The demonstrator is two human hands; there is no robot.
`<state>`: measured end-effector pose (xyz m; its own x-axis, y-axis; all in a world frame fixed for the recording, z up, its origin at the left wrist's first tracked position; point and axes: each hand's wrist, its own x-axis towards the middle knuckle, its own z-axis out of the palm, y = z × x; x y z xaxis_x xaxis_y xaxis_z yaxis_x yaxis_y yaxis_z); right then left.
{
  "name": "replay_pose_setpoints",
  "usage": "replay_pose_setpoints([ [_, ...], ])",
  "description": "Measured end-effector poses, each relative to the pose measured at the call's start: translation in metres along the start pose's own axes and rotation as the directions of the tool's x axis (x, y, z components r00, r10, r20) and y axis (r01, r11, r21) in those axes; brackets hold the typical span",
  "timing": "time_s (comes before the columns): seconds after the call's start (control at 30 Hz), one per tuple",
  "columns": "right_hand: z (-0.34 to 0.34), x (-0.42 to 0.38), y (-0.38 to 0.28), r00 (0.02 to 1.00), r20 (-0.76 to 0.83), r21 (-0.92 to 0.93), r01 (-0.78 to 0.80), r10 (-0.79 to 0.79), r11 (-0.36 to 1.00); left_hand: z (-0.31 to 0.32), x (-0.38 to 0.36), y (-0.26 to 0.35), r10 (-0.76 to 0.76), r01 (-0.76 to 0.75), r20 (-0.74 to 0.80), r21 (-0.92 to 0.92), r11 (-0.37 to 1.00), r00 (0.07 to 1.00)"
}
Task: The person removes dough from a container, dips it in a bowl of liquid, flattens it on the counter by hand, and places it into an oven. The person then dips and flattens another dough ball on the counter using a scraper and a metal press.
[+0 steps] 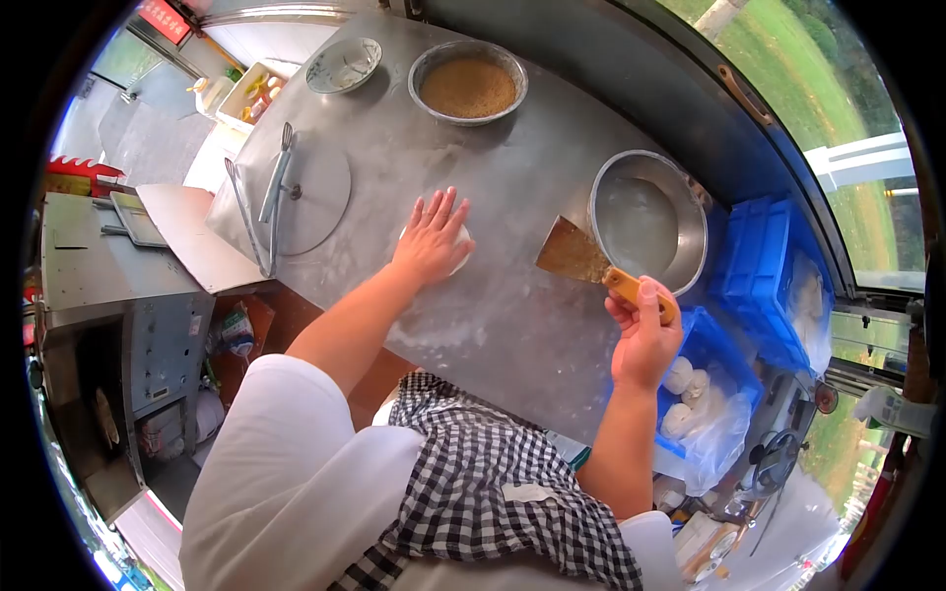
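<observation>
**My left hand [431, 241] flat on the dough [462, 234], a scraper [574, 250] in my right hand [647, 333]**

In the head view, I have my left hand open, palm down with the fingers extended, covering most of the white dough on the metal tabletop [493, 335]. My right hand is closed around the scraper's wooden handle, to the right of the dough, with the blade pointing back towards it.

Taking the dough as my landmark, a metal basin [639, 222] of cloudy liquid sits to its right, near the scraper. Beyond the dough is a metal bowl [468, 89] of brown, grainy stuff, with a shallower patterned bowl [343, 66] farther left. Left of the dough, tongs [273, 197] lie across a round lid [320, 187]. To its right and closer to me, a blue crate [744, 369] holds white balls [678, 421] and clear plastic [711, 443].
</observation>
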<state>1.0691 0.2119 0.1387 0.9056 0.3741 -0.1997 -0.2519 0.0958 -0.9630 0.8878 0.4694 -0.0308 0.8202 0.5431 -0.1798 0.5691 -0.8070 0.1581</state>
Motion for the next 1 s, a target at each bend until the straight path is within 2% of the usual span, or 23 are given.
replay_pose_setpoints([
  [0.13, -0.009, -0.010, 0.019, 1.000, -0.014, -0.125, 0.009, -0.011, 0.992, 0.009, -0.026, 0.002, 0.129, -0.130, 0.010, 0.033, 0.991, 0.992],
  [0.17, -0.005, -0.001, 0.027, 0.999, -0.004, -0.143, 0.037, -0.038, 0.989, 0.004, -0.015, -0.003, 0.158, -0.157, -0.027, 0.048, 0.986, 0.987],
  [0.2, -0.007, 0.000, 0.036, 0.998, 0.033, -0.187, 0.061, -0.056, 0.980, 0.003, -0.017, 0.000, 0.088, -0.093, 0.076, 0.065, 0.994, 0.993],
  [0.3, -0.011, -0.001, 0.069, 0.956, 0.193, -0.418, 0.283, -0.220, 0.863, -0.003, -0.023, 0.004, 0.128, -0.129, 0.033, 0.037, 0.991, 0.991],
  [0.33, -0.006, 0.002, 0.079, 0.880, 0.279, -0.475, 0.474, -0.384, 0.742, -0.004, -0.022, 0.003, 0.092, -0.092, -0.074, 0.005, 0.996, 0.993],
  [0.37, -0.010, 0.011, 0.099, 0.794, 0.375, -0.437, 0.606, -0.478, 0.665, -0.001, -0.007, -0.005, -0.025, 0.018, -0.143, -0.045, 0.999, 0.989],
  [0.4, -0.007, 0.015, 0.105, 0.741, 0.439, -0.479, 0.672, -0.509, 0.565, 0.001, -0.007, -0.003, -0.135, 0.117, -0.172, -0.112, 0.987, 0.976],
  [0.43, -0.011, 0.010, 0.110, 0.695, 0.522, -0.520, 0.718, -0.494, 0.462, 0.011, -0.024, 0.004, -0.265, 0.233, -0.161, -0.195, 0.953, 0.951],
  [0.47, -0.016, 0.010, 0.124, 0.711, 0.549, -0.532, 0.703, -0.439, 0.473, 0.016, -0.029, 0.004, -0.254, 0.245, -0.081, -0.101, 0.964, 0.964],
  [0.57, -0.027, 0.012, 0.145, 0.655, 0.682, -0.561, 0.753, -0.325, 0.344, 0.024, -0.033, 0.000, -0.161, 0.133, -0.232, -0.131, 0.982, 0.959],
  [0.6, -0.028, 0.012, 0.143, 0.643, 0.732, -0.570, 0.758, -0.225, 0.316, 0.020, -0.029, -0.003, -0.119, 0.101, -0.204, -0.096, 0.990, 0.972],
  [0.7, -0.023, 0.003, 0.135, 0.631, 0.764, -0.597, 0.771, -0.136, 0.221, 0.021, -0.044, 0.005, 0.002, -0.004, -0.102, -0.025, 1.000, 0.995],
  [0.77, 0.002, 0.018, 0.139, 0.606, 0.771, -0.567, 0.793, -0.194, 0.224, 0.026, -0.037, -0.002, 0.145, -0.140, -0.083, 0.066, 0.988, 0.986],
  [0.8, 0.014, 0.018, 0.137, 0.606, 0.771, -0.567, 0.793, -0.194, 0.223, 0.013, -0.042, 0.005, 0.160, -0.160, 0.000, 0.024, 0.987, 0.987],
  [0.83, 0.021, 0.012, 0.134, 0.599, 0.779, -0.559, 0.798, -0.187, 0.225, 0.013, -0.055, 0.007, 0.224, -0.224, -0.004, -0.005, 0.975, 0.975],
  [0.9, 0.058, 0.020, 0.138, 0.553, 0.808, -0.514, 0.830, -0.203, 0.218, 0.004, -0.040, -0.012, 0.356, -0.356, -0.088, 0.010, 0.934, 0.930],
  [0.93, 0.079, 0.022, 0.140, 0.531, 0.820, -0.491, 0.844, -0.215, 0.215, -0.003, -0.043, -0.017, 0.374, -0.408, -0.252, -0.099, 0.908, 0.893],
  [1.0, 0.118, 0.016, 0.153, 0.490, 0.844, -0.447, 0.868, -0.217, 0.217, -0.007, -0.047, -0.042, 0.202, -0.290, -0.393, -0.178, 0.940, 0.897],
])
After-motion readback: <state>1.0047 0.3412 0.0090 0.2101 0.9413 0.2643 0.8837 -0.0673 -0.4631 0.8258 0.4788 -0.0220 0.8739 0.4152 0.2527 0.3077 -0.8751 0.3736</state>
